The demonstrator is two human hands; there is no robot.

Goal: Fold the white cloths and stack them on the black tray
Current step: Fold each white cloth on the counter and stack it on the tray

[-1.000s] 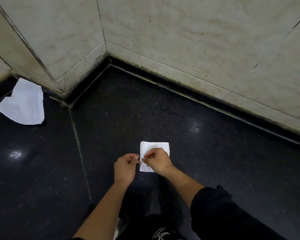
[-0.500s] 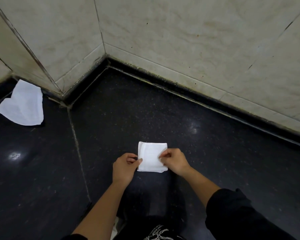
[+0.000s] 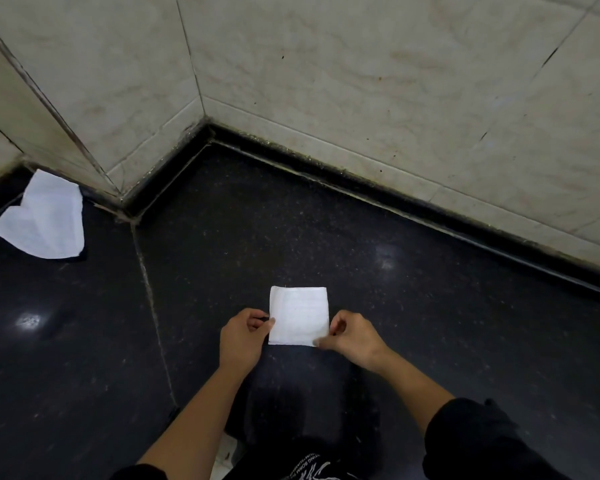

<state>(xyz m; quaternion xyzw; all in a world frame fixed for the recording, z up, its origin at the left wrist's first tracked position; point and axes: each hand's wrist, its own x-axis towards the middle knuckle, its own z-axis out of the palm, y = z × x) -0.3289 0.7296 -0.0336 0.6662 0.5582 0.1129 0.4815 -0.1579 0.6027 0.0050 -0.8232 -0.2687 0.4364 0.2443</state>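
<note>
Your left hand (image 3: pixel 245 336) pinches the folded cloth (image 3: pixel 298 315) at its nine o'clock edge, your right hand (image 3: pixel 347 336) at four o'clock. A loose cloth (image 3: pixel 42 220) lies well apart at ten o'clock.

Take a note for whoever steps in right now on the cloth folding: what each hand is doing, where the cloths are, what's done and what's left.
The left hand pinches the left edge of the folded cloth.
The right hand pinches its near right corner.
The folded cloth is a small square lying on the black surface, just in front of the person.
The second cloth lies loose and rumpled at the far left, by the wall.
Done: one cloth folded to a square.
Left: fold the second cloth and stack both. No separate tray edge shows on the dark surface.
</note>
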